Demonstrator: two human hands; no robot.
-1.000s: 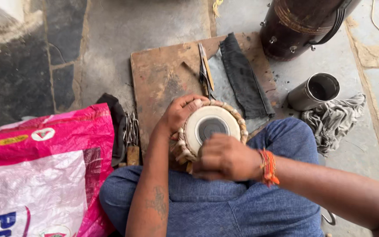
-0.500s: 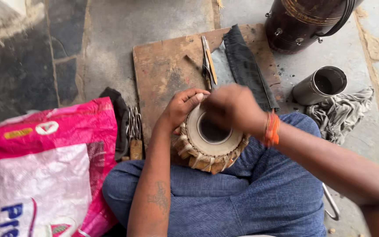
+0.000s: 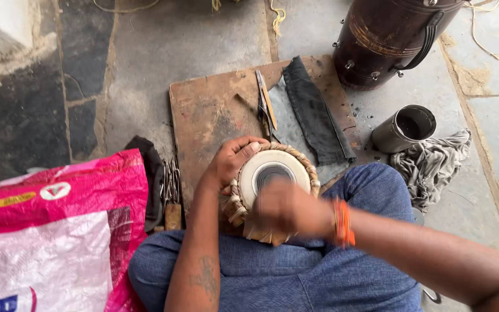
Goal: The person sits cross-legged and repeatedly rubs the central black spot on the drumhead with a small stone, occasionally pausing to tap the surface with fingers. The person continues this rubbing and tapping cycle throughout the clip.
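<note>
Grey stone floor [image 3: 192, 40] lying in daylight, wooden board [image 3: 215, 110] sitting on it, pink sack [image 3: 53, 231] lying left, brown drum case [image 3: 388, 40] standing right

Drum [image 3: 272, 173]: white head, dark centre. Wristband [image 3: 343, 222] orange. Sack [image 3: 59, 231] pink/white. Trousers [image 3: 319, 277] blue. Cloth [image 3: 316, 112] blk.

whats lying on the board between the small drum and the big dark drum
In the head view, a folded dark cloth lies on the wooden board between the small drum and the big dark drum.
</note>
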